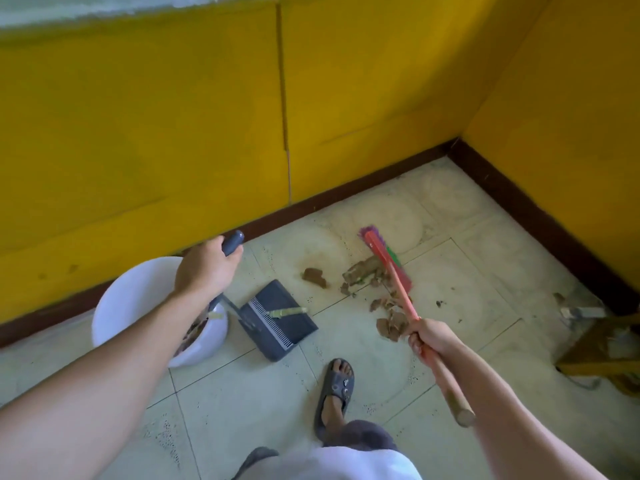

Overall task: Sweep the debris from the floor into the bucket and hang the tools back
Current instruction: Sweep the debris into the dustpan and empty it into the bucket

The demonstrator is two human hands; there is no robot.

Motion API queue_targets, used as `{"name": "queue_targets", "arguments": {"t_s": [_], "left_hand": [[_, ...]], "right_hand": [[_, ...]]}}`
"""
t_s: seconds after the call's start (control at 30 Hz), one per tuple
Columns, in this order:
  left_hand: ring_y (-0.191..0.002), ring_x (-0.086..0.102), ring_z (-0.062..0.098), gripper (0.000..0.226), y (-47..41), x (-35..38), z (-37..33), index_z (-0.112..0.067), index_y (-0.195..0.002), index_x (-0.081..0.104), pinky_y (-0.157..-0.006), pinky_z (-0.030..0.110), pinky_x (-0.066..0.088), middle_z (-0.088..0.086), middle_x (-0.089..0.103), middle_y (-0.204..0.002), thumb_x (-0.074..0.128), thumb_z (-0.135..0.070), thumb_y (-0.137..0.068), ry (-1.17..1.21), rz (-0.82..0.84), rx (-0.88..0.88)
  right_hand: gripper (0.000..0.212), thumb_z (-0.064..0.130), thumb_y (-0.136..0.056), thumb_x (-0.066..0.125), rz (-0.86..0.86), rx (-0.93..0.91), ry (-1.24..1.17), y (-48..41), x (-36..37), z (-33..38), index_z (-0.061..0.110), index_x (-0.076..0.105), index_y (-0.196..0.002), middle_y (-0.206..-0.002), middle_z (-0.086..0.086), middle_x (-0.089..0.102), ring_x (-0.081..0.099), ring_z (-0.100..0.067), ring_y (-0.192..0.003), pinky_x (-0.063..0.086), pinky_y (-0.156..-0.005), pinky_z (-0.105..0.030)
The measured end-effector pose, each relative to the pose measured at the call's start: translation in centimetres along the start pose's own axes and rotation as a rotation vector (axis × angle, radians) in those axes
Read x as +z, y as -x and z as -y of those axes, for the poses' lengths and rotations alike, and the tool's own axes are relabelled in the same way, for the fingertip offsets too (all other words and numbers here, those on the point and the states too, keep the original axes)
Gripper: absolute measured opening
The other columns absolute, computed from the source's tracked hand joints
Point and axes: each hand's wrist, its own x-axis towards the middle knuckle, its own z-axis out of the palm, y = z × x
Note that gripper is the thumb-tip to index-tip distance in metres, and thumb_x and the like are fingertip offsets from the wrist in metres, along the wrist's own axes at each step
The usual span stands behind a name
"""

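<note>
Head view: the left hand (pixel 207 268) curls round the upright handle of the dustpan (pixel 294 323), which lies flat on the floor (pixel 242 393) beside the white bucket (pixel 114 296). The right hand (pixel 433 337) grips the broom (pixel 379 249), its bristles touching brown debris (pixel 363 271) near the pan. Sweeping is the step in hand; next, the pile likely needs drawing into the pan's mouth.
</note>
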Motion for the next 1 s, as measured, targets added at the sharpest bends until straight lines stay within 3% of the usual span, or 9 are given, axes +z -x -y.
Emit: {"name": "queue_targets", "arguments": {"t_s": [0.23,0.37,0.47,0.57,0.7,0.93,1.0], "left_hand": [[-0.059,0.049,0.03,0.038,-8.7,2.0,-8.0,-0.016,-0.068,0.048,-0.051,0.032,0.028,0.007,0.051,-0.06,0.053,-0.043,-0.094,-0.084,0.068,0.017],[-0.059,0.049,0.031,0.036,-12.4,2.4,-11.0,-0.016,-0.069,0.051,-0.051,0.032,0.028,0.006,0.053,-0.061,0.055,-0.043,-0.093,-0.14,0.104,0.092],[-0.061,0.05,0.031,0.029,-14.5,3.1,-12.7,-0.018,-0.078,0.059,-0.051,0.031,0.029,0.006,0.055,-0.064,0.057,-0.043,-0.093,-0.199,0.121,0.155],[-0.061,0.05,0.031,0.028,-16.3,3.5,-13.8,-0.017,-0.081,0.062,-0.05,0.029,0.028,0.006,0.054,-0.063,0.059,-0.042,-0.092,-0.218,0.129,0.209],[-0.058,0.049,0.028,0.029,-18.1,3.5,-14.3,-0.016,-0.079,0.062,-0.049,0.029,0.029,0.005,0.054,-0.06,0.059,-0.042,-0.091,-0.187,0.156,0.239],[-0.056,0.048,0.027,0.035,-19.8,3.6,-14.1,-0.017,-0.069,0.054,-0.049,0.029,0.028,0.003,0.052,-0.057,0.058,-0.043,-0.091,-0.139,0.212,0.283],[-0.057,0.048,0.028,0.037,-20.3,3.4,-13.5,-0.016,-0.067,0.052,-0.049,0.029,0.027,0.002,0.051,-0.057,0.058,-0.043,-0.091,-0.128,0.217,0.294]], "right_hand": [[0.03,-0.003,-0.086,0.047,-0.04,0.011,0.075,-7.8,-5.6,8.1,0.006,0.046,-0.057,-0.037,-0.004,0.044,0.036,-0.009,-0.019,0.03,-0.026,-0.012],[0.029,-0.002,-0.085,0.045,-0.065,0.04,0.152,-11.3,-6.5,9.9,0.006,0.048,-0.057,-0.041,-0.005,0.047,0.041,-0.013,-0.027,0.034,-0.03,-0.017],[0.02,0.005,-0.09,0.043,-0.047,0.088,0.175,-13.4,-6.0,10.2,0.004,0.051,-0.072,-0.056,-0.007,0.049,0.042,-0.016,-0.042,0.037,-0.037,-0.024],[0.012,0.011,-0.094,0.042,-0.001,0.131,0.182,-14.2,-4.5,10.1,0.003,0.05,-0.095,-0.067,-0.006,0.049,0.04,-0.012,-0.046,0.036,-0.033,-0.02],[0.036,0.01,-0.097,0.038,0.057,0.13,0.184,-13.1,-0.7,10.0,-0.003,0.039,-0.13,-0.08,-0.008,0.05,0.042,-0.01,-0.051,0.037,-0.034,-0.018],[0.034,0.006,-0.093,0.036,0.219,0.14,0.269,-7.9,7.2,9.6,0.0,0.04,-0.126,-0.083,-0.006,0.053,0.044,-0.008,-0.049,0.039,-0.034,-0.017],[0.032,0.004,-0.09,0.036,0.267,0.126,0.247,-6.2,9.4,9.7,-0.002,0.045,-0.119,-0.073,-0.006,0.051,0.044,-0.009,-0.045,0.038,-0.032,-0.018]]}}
